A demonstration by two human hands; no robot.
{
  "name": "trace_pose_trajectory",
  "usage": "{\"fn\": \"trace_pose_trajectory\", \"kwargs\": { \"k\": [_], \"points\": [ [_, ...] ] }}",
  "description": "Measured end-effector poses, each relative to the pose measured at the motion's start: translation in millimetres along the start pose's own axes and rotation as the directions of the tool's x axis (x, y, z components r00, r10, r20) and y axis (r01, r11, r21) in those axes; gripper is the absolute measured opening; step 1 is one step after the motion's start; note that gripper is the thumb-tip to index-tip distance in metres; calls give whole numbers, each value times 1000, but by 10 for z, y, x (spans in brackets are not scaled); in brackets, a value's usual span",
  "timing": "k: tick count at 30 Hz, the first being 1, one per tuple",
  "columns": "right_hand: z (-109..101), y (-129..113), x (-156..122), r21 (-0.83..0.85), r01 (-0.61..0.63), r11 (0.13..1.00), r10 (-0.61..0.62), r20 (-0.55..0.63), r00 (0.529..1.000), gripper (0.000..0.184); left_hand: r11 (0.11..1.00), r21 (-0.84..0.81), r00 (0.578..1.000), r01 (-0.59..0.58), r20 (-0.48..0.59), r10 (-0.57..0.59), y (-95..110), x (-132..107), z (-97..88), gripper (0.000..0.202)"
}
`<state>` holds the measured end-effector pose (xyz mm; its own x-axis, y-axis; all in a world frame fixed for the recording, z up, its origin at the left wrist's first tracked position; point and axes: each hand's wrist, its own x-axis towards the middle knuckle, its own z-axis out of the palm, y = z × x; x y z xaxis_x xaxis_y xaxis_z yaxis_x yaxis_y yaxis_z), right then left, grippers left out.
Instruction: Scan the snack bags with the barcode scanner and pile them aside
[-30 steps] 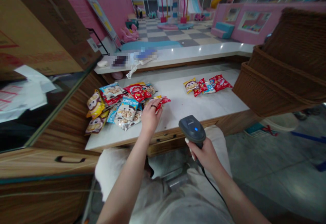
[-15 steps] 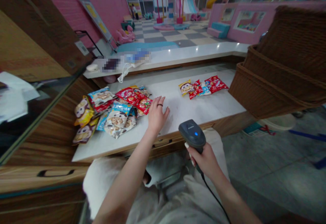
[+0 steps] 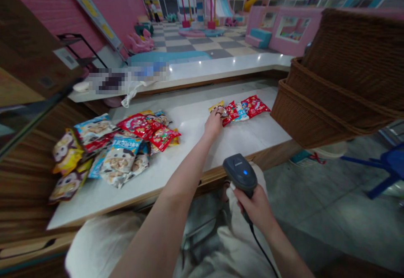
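Snack packets (image 3: 244,109) in glossy red and yellow foil lie under the curled left hand (image 3: 213,124), the right hand (image 3: 254,206) gripping a corded barcode scanner (image 3: 240,173).

The left hand (image 3: 213,123) partly covers one snack packet (image 3: 217,107); far counter items (image 3: 126,76) are pixelated.

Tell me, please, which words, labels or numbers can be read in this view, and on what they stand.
None can be read for certain.
Barcode scanner: small marking on top, too small to read.
Snack packets: printing too small and blurred.
Wall board: too small.
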<state>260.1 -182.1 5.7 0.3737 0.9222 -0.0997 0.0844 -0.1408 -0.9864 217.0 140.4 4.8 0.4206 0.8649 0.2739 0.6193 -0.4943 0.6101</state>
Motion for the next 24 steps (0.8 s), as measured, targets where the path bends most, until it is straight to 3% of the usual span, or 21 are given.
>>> {"fn": "trace_pose_trajectory", "kwargs": {
  "k": [4,7,9,12,14,16,20,24],
  "points": [
    [12,-27,-7,10,-18,1000,18,11,1000,33,954,-298,992,-32,-126,-6,-153,-264,-70,62],
    [85,-123,-25,10,-52,999,51,44,998,35,850,-526,974,-28,-207,-96,-282,-606,-201,54],
    [144,-190,-50,10,-73,997,72,73,995,34,732,-682,957,5,-210,-202,-357,-858,-306,49],
    [224,-264,-95,21,-79,997,77,96,992,33,468,-881,924,74,-116,-365,-438,-1219,-477,41],
    [268,-293,-124,26,-65,998,62,98,993,32,311,-945,903,106,-39,-427,-468,-1427,-592,37],
    [304,-307,-150,29,-54,998,51,105,993,32,216,-966,879,142,23,-477,-483,-1594,-691,37],
    [368,-306,-185,31,-48,998,44,116,992,32,143,-966,803,214,91,-590,-481,-1787,-787,45],
    [419,-293,-197,17,-13,1000,11,125,992,28,165,-975,813,150,26,-582,-459,-1845,-785,48]
  ]
}}
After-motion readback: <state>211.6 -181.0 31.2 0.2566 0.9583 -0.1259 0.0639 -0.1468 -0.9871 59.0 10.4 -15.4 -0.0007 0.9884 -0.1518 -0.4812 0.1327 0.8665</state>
